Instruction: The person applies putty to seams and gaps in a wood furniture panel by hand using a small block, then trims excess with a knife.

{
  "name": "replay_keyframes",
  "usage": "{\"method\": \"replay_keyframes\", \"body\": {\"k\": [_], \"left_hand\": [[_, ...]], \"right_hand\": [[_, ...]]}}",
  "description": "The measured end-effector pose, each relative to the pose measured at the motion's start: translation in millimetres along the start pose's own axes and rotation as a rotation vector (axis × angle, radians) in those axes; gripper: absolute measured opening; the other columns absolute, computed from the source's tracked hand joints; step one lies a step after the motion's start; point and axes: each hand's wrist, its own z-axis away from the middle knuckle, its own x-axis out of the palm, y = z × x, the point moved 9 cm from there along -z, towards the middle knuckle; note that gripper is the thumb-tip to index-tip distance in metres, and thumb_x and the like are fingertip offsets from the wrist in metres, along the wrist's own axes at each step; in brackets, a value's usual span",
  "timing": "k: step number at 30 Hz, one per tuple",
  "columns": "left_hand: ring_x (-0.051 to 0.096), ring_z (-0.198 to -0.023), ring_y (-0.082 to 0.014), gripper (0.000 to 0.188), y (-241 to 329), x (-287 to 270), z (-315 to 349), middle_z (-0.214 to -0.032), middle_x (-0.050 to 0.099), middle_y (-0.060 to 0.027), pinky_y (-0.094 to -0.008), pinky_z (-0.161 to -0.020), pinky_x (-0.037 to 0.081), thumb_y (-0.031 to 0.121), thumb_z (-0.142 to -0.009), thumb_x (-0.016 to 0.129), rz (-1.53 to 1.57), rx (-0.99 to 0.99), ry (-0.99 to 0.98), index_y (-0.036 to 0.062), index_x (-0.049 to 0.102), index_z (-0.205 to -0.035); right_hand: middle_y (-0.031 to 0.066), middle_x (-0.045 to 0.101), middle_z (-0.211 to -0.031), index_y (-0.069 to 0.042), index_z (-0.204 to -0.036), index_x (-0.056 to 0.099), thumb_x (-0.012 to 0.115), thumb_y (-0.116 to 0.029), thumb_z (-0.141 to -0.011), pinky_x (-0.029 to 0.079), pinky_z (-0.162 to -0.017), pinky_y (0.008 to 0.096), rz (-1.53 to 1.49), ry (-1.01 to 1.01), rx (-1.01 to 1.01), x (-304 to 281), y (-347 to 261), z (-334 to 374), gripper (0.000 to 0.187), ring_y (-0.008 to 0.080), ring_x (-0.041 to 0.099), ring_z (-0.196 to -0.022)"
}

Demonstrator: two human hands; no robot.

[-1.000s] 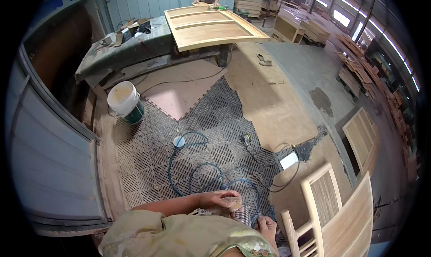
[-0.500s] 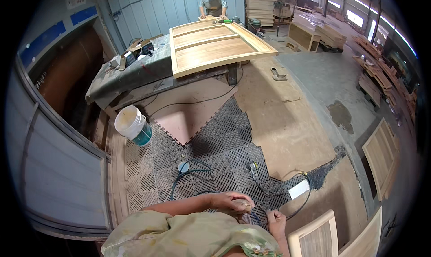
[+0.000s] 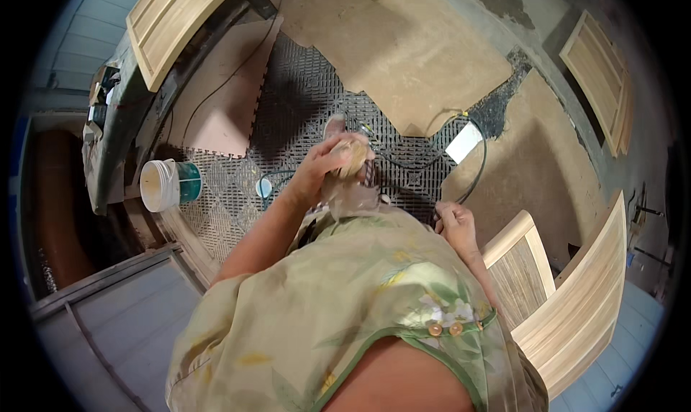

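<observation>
My left hand is closed around a tan, rounded bundle in front of my body. Thin translucent plastic, like a bag, hangs just under it against my shirt. What the bundle is made of cannot be made out. Lower and to the right, my right hand is closed with its fingers curled in; anything inside it is hidden. That hand is nearest to a dark hose looping over the floor. Part of my shoe shows beyond the left hand.
Black grid matting and brown sheets cover the floor. A white bucket stands at left, near the covered table with a wooden panel. Framed wooden panels stand close at right. A white sheet lies by the hose.
The view has tipped down toward my body, and the far person is out of sight. My left hand still holds the bundle, with more of it and the plastic showing. My right hand stays closed.
</observation>
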Motion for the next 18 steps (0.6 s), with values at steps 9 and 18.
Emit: {"method": "replay_keyframes", "body": {"k": [9, 18], "left_hand": [[0.059, -0.080, -0.0136, 0.044, 55.1, 30.6, -167.7, -0.102, 0.063, -0.0112, -0.0270, -0.075, 0.050, 0.017, -0.085, 0.063, -0.226, -0.009, -0.186, -0.0022, 0.050, -0.122], [0.055, -0.082, -0.0076, 0.036, 101.6, 80.9, -371.4, -0.096, 0.058, -0.0021, -0.0232, -0.074, 0.047, 0.014, -0.087, 0.065, -0.628, 0.016, -0.505, 0.0037, 0.051, -0.118]], "right_hand": [[0.0006, 0.056, -0.062, -0.003, -0.081, 0.058, 0.053, -0.016, -0.093, 0.036, -0.045, 0.0211, -0.219, 0.186, 0.000, -53.1, -67.6, -89.5, 0.019, 0.0054, 0.046, -0.049], [-0.0001, 0.057, -0.074, -0.001, -0.097, 0.057, 0.064, -0.012, -0.089, 0.041, -0.050, 0.0200, -0.324, 0.251, -0.213, -91.8, -260.9, -225.3, 0.015, 0.0040, 0.050, -0.057]]}}
